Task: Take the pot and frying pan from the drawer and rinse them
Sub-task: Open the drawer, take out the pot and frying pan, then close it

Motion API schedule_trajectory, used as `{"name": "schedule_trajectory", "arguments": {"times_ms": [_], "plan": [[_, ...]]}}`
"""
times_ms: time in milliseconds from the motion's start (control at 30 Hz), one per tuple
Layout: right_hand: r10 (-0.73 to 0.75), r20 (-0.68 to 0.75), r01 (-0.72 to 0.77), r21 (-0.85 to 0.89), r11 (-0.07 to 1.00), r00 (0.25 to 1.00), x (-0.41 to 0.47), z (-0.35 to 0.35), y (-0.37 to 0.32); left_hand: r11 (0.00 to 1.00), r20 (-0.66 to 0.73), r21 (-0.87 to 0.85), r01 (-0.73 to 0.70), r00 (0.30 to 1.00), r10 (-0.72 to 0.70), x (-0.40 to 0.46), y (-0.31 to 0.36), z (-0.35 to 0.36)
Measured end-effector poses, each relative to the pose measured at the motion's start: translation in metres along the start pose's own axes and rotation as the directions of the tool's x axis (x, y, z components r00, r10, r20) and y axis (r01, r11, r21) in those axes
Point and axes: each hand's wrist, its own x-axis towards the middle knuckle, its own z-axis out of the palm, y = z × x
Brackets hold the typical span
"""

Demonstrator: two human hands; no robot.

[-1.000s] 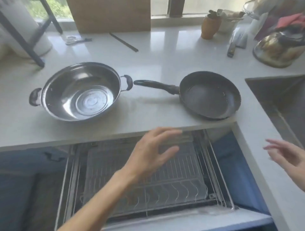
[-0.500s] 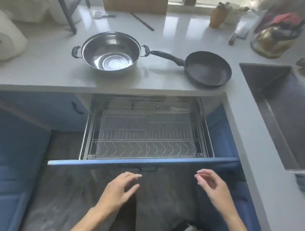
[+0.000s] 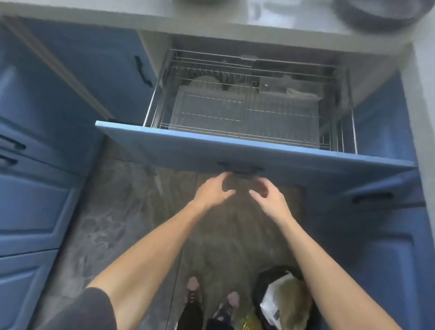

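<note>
Head view — both hands, left hand (image 3: 213,190) and right hand (image 3: 270,196), loosely spread, holding nothing, below the drawer (image 3: 247,150) — wire rack (image 3: 244,110) inside.

I count two hands, the left hand (image 3: 213,188) and the right hand (image 3: 270,195), both at the centre of the frame, and two feet (image 3: 213,291) at the bottom centre. I see one open drawer (image 3: 235,150) holding one wire rack (image 3: 247,113), and one dark bin bag (image 3: 282,303) at the lower right. At the top edge I make out two blurred vessel rims: the pot (image 3: 195,1) and the frying pan (image 3: 376,11).
</note>
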Motion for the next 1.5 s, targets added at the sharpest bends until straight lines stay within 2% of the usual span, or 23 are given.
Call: {"name": "schedule_trajectory", "arguments": {"times_ms": [100,267,500,633,833,1133,1333,1500], "plan": [[-0.041,-0.030,0.039,-0.056,0.998,0.999,0.046,0.021,0.015,0.999,-0.011,0.031,-0.016,1.000,0.016,0.039,-0.018,0.012],[-0.049,-0.185,0.018,-0.163,0.986,0.982,0.077,0.037,0.033,0.981,-0.171,-0.169,-0.093,0.983,0.064,0.075,-0.029,0.021],[0.060,-0.163,-0.120,-0.383,0.916,0.985,0.091,0.014,0.003,0.959,-0.267,-0.277,-0.053,0.963,-0.023,0.087,-0.027,0.019],[0.101,-0.199,-0.168,-0.357,0.919,0.975,0.105,0.011,-0.006,0.970,-0.275,-0.236,-0.062,0.962,-0.005,0.098,-0.020,0.012],[0.141,-0.206,-0.217,-0.411,0.885,0.968,0.148,0.003,-0.028,0.974,-0.284,-0.218,-0.057,0.959,-0.007,0.133,-0.003,-0.009],[0.162,-0.109,-0.188,-0.301,0.935,0.981,0.212,-0.033,-0.046,0.983,-0.301,-0.184,-0.008,0.952,-0.049,0.191,0.021,-0.044],[0.176,-0.127,-0.202,-0.235,0.951,0.976,0.251,-0.045,-0.052,0.978,-0.269,-0.200,0.056,0.957,-0.109,0.223,0.043,-0.067],[0.159,-0.119,-0.184,-0.246,0.952,0.980,0.275,-0.056,-0.060,0.975,-0.247,-0.217,0.041,0.964,-0.095,0.251,0.045,-0.080]]}}
